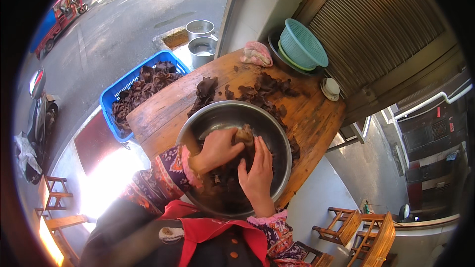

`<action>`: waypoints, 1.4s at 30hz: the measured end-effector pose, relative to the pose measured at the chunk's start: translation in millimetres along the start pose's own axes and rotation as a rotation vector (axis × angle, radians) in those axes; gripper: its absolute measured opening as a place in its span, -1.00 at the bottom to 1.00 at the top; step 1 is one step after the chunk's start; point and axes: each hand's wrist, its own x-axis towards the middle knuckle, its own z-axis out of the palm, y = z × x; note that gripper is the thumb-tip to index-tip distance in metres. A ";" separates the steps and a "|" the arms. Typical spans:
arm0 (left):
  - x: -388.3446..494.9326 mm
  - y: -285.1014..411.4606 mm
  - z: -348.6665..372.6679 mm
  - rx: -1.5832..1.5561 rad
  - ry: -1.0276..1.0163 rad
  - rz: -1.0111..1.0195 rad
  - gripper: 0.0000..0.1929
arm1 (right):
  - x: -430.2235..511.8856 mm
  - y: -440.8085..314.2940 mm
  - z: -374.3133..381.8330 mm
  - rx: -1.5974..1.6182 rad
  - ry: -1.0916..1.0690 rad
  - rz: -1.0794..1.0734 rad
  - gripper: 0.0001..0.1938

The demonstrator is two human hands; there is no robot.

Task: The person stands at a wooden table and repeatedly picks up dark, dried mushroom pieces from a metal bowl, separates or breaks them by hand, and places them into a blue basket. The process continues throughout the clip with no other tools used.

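Observation:
Over a round stainless steel basin (284,155), both my hands meet at one piece of brown wood ear fungus (243,136). My left hand (219,149) has its fingers curled at the left of this piece and grips it. From the right, the fingertips of my right hand (258,168) press against its edge, with dark fungus between fingers and thumb. More dark fungus (226,185) lies in the basin below, partly hidden by my hands and in shadow. Behind the rim, loose wood ear pieces (265,85) are spread on the wooden table (167,111).
A blue plastic crate (107,100) heaped with wood ear stands left of the table. At the back sit a pink cloth (256,54), a teal colander (304,42) and a white lidded container (330,88). Metal pots (202,52) stand beyond; wooden stools (339,226) are at lower right.

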 end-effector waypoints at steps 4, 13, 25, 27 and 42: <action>-24.9 -17.2 12.3 0.006 -0.197 0.076 -0.71 | -18.0 16.4 13.6 0.007 -0.140 0.066 -0.47; -30.6 -60.3 -2.2 -0.663 -0.313 -0.090 -0.78 | -58.3 97.9 -18.1 0.725 -0.011 0.732 -0.57; -44.1 -0.9 -24.4 -0.586 -0.432 0.228 -0.80 | -47.5 28.0 -8.3 0.090 0.121 0.561 -0.69; -55.5 -2.9 -1.1 -0.493 -0.418 0.227 -0.74 | -42.9 0.6 2.2 0.227 0.130 0.551 -0.73; -44.1 -35.6 -14.4 -0.526 -0.495 0.123 -0.59 | -40.4 -46.5 28.4 0.205 0.180 0.602 -0.69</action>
